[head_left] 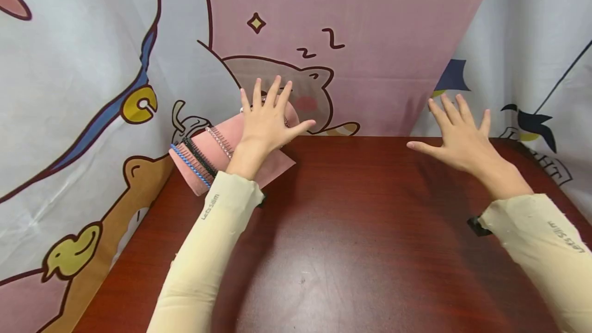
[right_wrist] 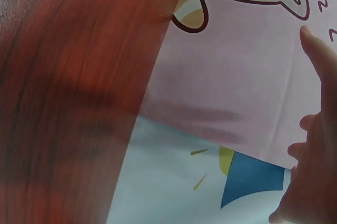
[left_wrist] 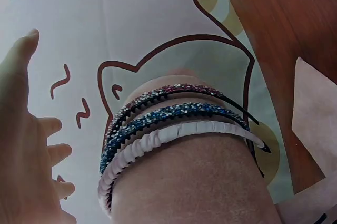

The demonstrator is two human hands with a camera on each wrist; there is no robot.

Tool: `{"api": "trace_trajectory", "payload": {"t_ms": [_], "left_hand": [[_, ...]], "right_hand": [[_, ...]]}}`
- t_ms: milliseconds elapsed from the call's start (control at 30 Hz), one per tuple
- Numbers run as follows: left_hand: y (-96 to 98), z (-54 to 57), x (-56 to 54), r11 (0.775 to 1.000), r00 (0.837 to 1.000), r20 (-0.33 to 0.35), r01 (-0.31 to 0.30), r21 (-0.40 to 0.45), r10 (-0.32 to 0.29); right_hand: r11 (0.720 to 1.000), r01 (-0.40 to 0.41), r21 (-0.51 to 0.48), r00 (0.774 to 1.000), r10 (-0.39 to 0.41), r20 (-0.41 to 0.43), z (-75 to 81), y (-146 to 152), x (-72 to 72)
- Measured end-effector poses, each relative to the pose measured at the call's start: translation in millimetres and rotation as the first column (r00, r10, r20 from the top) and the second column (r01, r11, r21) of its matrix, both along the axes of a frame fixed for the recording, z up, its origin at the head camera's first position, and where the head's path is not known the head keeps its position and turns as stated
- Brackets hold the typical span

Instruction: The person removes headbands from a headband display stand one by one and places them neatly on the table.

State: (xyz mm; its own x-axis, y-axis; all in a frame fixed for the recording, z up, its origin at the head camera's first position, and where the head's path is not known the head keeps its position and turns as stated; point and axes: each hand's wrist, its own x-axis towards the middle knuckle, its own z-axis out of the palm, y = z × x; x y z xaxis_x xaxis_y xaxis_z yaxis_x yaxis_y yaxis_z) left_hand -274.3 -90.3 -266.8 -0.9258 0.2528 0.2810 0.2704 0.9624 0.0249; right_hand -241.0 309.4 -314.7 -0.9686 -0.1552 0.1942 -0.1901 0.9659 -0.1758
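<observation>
We find headbands [head_left: 200, 156] on a pink roll [head_left: 231, 130], left on the worktop [head_left: 347, 230]. Left grip [head_left: 266, 123] spread wide near it, empty; left sleeve [head_left: 194, 271] reads "Let's Slim". Right grip [head_left: 464, 143] likewise spread, empty; right sleeve [head_left: 536, 245] lettered alike. Far-right curtain [head_left: 532, 55]: "HT".

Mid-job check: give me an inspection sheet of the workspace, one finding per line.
Surface: reddish-brown table, with a patch of glare near the front.
Job's things: pink roll at the left, several headbands over it, including a blue headband and a pale ruched headband.
Clutter: nothing seen.
Hands: left hand, fingers spread, by the roll, contact unclear; right hand, fingers spread, holding nothing.
Cables: nothing seen.
Surroundings: cartoon-print fabric behind and at both sides.
</observation>
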Motion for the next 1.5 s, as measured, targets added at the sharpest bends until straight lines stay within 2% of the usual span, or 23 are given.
{"api": "trace_trajectory", "payload": {"t_ms": [300,667,1000,1200,1367,1500], "left_hand": [[-6.0,4.3,11.0,0.999,1.000,-0.015,-0.006,0.034,0.006],[-18.7,12.9,30.7,0.996,0.999,-0.040,0.001,0.085,0.002],[-34.0,19.9,49.3,0.984,0.990,-0.139,0.022,0.178,0.003],[-45.3,23.9,59.3,0.967,0.972,-0.234,0.057,0.249,0.003],[-57.4,24.1,65.9,0.952,0.947,-0.322,0.091,0.291,0.008],[-69.2,24.0,73.4,0.936,0.923,-0.383,0.105,0.336,0.034]], "right_hand": [[1.000,-0.011,-0.021,1.000,0.011,0.015,-5.7,-7,0.4],[0.998,-0.023,-0.054,1.000,0.024,0.011,-15.3,-16,-0.3],[0.996,-0.034,-0.085,0.999,0.036,0.023,-20.5,-26,1.2],[0.991,-0.050,-0.120,0.999,0.050,-0.005,-24.7,-33,1.8],[0.986,-0.073,-0.149,0.997,0.071,-0.014,-29.8,-43,3.7],[0.982,-0.091,-0.165,0.996,0.090,-0.015,-31.4,-52,4.7]]}}
